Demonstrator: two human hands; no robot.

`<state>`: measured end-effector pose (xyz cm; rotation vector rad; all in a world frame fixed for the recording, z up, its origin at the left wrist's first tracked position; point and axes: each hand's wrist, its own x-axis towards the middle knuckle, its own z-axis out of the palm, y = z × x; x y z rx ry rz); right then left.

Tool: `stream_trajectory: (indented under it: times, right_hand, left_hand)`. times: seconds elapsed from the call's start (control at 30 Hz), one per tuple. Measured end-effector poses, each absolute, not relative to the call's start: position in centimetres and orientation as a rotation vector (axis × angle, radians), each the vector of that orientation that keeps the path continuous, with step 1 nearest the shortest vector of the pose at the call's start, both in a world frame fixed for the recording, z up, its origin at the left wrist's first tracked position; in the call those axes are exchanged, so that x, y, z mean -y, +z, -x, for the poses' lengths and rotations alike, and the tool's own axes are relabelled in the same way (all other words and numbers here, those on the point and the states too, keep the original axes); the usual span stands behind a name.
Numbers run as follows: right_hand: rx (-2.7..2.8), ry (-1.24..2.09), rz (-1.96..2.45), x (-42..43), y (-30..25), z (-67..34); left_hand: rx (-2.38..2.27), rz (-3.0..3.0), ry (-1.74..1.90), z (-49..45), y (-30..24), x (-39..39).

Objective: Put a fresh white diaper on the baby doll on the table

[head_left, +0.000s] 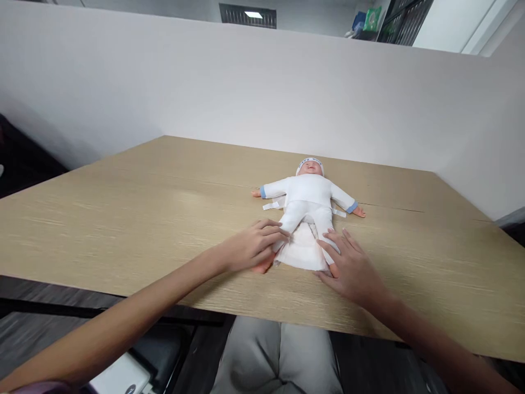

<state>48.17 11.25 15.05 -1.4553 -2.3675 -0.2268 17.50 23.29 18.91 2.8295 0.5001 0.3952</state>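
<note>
A baby doll (309,189) in a white outfit with blue cuffs lies on its back, its head toward the wall and arms spread. Under its hips and between its legs a white diaper (302,249) lies unfolded, with its tabs (271,206) sticking out on both sides of the waist. My left hand (258,243) rests at the doll's leg on the left, fingers slightly bent and apart. Over the lower leg on the right lies my right hand (348,262), its fingers spread and touching the leg and the diaper's edge. Both hands partly cover the doll's legs.
The doll lies on a wooden table (143,219) with a thin seam running across it. A white partition (246,93) rises behind. Below the front edge are grey trousers (279,355), a dark chair (159,350) and a white device (123,375).
</note>
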Motion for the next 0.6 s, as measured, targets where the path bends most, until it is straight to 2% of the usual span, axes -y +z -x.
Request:
stream_trajectory:
  times: [0.17,0.3,0.6]
  right_hand:
    - [2.28,-0.301,1.486,-11.8,14.0,-47.9]
    - [2.205,-0.192,1.464,-12.7,14.5,-48.7]
    - [1.785,0.121,1.371,-19.5,16.9,-50.7]
  left_hand:
    - [-0.825,-2.926,0.397,-20.1,18.4,-20.6]
    - [-0.965,-3.011,0.378,-21.4,17.4,-20.9]
    - [-0.755,-2.39,0.813,-23.9,19.9,-30.6]
